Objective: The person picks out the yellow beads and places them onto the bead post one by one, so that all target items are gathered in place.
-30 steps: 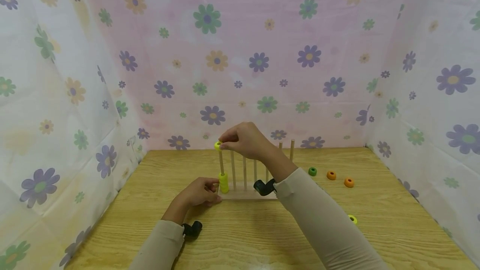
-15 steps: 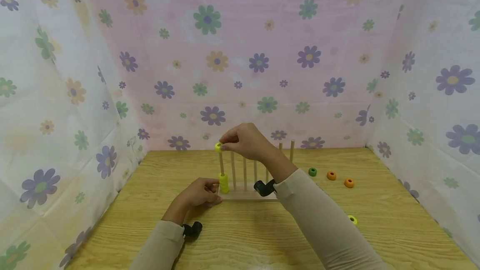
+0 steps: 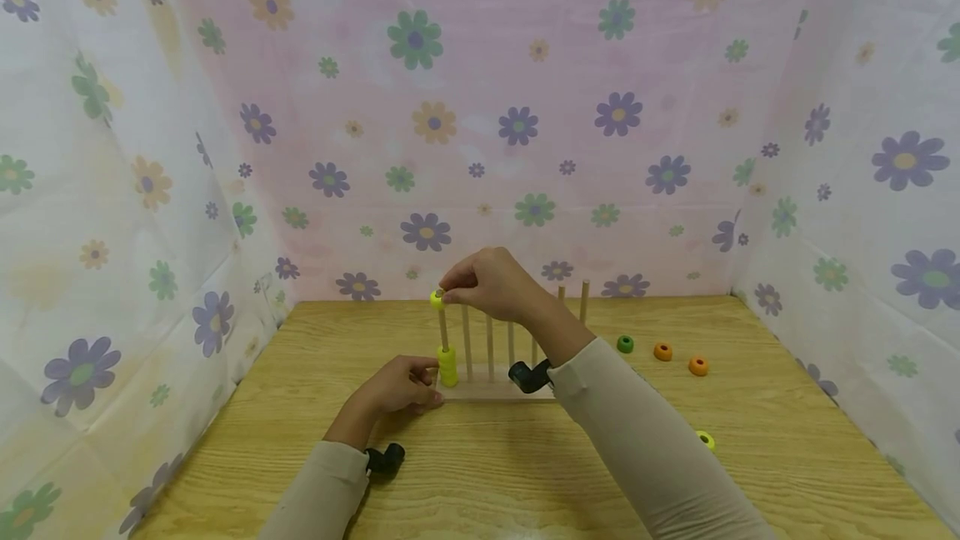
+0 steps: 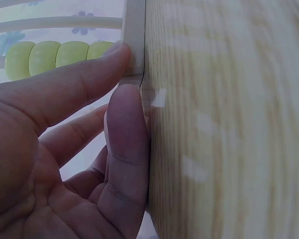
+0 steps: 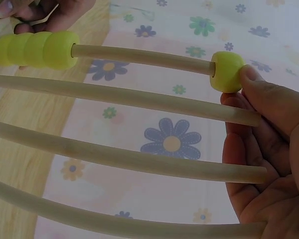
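Mid-frame, the right hand [image 3: 491, 283] pinches a yellow bead [image 3: 437, 301] around the leftmost peg [image 3: 443, 328] near its tip. Lower left of centre, the left hand [image 3: 400, 386] grips the wooden base's [image 3: 487, 392] end, likely to steady it.

Top yellow bead [image 5: 226, 72] slightly lower on peg [image 5: 144, 58]

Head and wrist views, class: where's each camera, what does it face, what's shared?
Head: head-worn, facing forward and down at a pale wooden peg rack; left hand and right hand show.
Left wrist: worn there, facing the rack's end; left hand shows.
Right wrist: worn there, facing wooden pegs and a rounded yellow bead; both hands show.
Both wrist views share stacked yellow beads.
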A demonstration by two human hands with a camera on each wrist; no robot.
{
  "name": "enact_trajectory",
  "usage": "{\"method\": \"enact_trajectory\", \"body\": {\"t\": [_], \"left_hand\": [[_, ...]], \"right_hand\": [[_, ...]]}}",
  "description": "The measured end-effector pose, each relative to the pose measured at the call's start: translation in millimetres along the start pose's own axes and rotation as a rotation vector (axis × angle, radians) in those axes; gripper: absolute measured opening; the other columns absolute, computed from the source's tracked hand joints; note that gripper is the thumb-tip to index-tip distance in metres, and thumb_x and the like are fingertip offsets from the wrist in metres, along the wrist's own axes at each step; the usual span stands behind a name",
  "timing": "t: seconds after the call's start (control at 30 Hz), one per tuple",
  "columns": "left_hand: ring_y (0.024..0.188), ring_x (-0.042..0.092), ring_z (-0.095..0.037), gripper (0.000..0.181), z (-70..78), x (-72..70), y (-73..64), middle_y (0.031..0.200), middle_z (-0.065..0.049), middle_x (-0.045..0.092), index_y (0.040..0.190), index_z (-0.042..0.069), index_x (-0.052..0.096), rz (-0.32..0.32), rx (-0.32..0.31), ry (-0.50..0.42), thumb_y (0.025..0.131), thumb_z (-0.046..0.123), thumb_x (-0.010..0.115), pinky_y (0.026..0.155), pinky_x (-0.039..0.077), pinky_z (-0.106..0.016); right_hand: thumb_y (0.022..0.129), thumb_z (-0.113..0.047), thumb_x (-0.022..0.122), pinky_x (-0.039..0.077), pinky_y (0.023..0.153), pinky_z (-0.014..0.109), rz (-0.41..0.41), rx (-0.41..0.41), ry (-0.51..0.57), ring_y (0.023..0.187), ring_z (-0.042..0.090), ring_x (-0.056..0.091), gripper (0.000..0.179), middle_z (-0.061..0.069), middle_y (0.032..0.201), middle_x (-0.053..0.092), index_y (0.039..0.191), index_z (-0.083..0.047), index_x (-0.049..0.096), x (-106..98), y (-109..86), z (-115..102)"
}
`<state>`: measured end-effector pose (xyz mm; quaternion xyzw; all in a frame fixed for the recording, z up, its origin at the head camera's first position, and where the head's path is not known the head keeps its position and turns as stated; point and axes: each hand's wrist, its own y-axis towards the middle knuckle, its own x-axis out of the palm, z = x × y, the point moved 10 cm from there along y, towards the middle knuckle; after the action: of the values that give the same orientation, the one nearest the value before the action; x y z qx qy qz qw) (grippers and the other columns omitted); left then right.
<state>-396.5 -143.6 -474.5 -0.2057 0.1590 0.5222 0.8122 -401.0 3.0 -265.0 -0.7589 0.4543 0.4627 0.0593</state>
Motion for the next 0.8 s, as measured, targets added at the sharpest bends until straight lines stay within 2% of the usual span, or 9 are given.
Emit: {"method": "enact_trajectory", "body": {"t": [0.3, 0.6, 0.8], "left_hand": [[0.078, 0.061, -0.020, 0.074, -0.9, 0.7, 1.3, 0.106, -0.012, 0.057, 0.153, 0.000, 0.049, -0.006, 0.005, -0.015, 0.087, 0.010, 0.083, 0.068, 0.055, -0.030], [0.080, 0.061, -0.020, 0.075, -2.9, 0.5, 2.5, 0.108, -0.012, 0.057, 0.153, 0.001, 0.048, -0.006, -0.004, -0.030, 0.088, 0.011, 0.083, 0.069, 0.056, -0.031], [0.081, 0.061, -0.020, 0.074, -5.3, 0.2, 4.2, 0.110, -0.013, 0.058, 0.152, 0.002, 0.050, 0.006, -0.017, -0.022, 0.087, 0.013, 0.084, 0.069, 0.056, -0.031]], "right_hand": [[0.094, -0.024, 0.078, 0.060, 0.076, 0.026, -0.006, -0.001, -0.003, 0.086, 0.007, 0.073, 0.010, -0.010, 0.096, 0.078, 0.102, -0.020, 0.083, 1.1, -0.2, -1.8], [0.097, -0.024, 0.076, 0.060, 0.077, 0.026, -0.008, -0.005, 0.006, 0.086, 0.002, 0.072, 0.012, -0.011, 0.098, 0.078, 0.105, -0.020, 0.083, 0.4, 0.9, -0.8], [0.097, -0.023, 0.075, 0.061, 0.080, 0.025, 0.020, -0.017, 0.009, 0.090, 0.003, 0.073, 0.014, -0.008, 0.103, 0.078, 0.108, -0.018, 0.082, -2.9, 0.4, -1.1]]}}
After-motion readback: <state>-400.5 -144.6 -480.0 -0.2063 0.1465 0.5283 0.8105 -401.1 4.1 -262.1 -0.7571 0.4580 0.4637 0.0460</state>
